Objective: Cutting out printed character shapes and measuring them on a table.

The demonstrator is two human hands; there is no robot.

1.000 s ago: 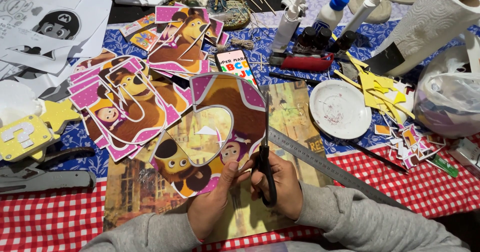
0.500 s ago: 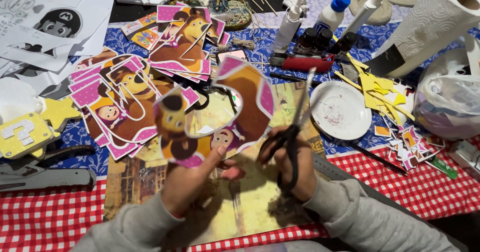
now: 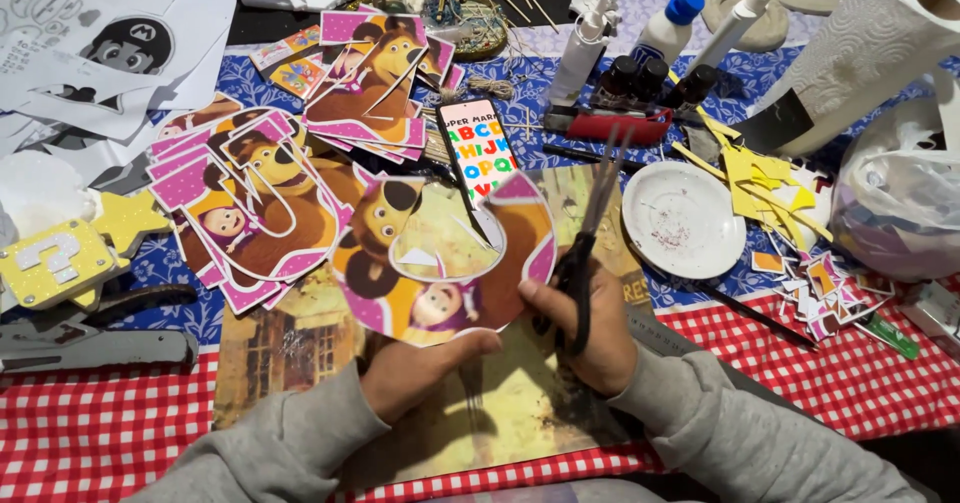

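My left hand [image 3: 415, 373] grips the lower edge of a printed cartoon cutout [image 3: 440, 258] with a brown bear, a small girl and a pink border, held flat above the table. My right hand [image 3: 592, 328] holds black scissors [image 3: 588, 243], blades pointing up and away, slightly apart, just right of the cutout's edge. The right thumb touches the cutout's lower right rim. Beneath both hands lies a yellowish printed sheet [image 3: 500, 413].
A pile of similar bear cutouts [image 3: 255, 188] lies to the left, another stack [image 3: 375, 83] behind. A phone [image 3: 478, 148], white plate [image 3: 683, 218], glue bottles [image 3: 585, 38], paper towel roll [image 3: 860, 58], yellow scraps [image 3: 760, 178], plastic bag [image 3: 900, 203] and stapler [image 3: 90, 348] crowd the table.
The cutout has been turned and lowered in my left hand. The scissors came out of the paper and now sit at its right edge, blades pointing upward.
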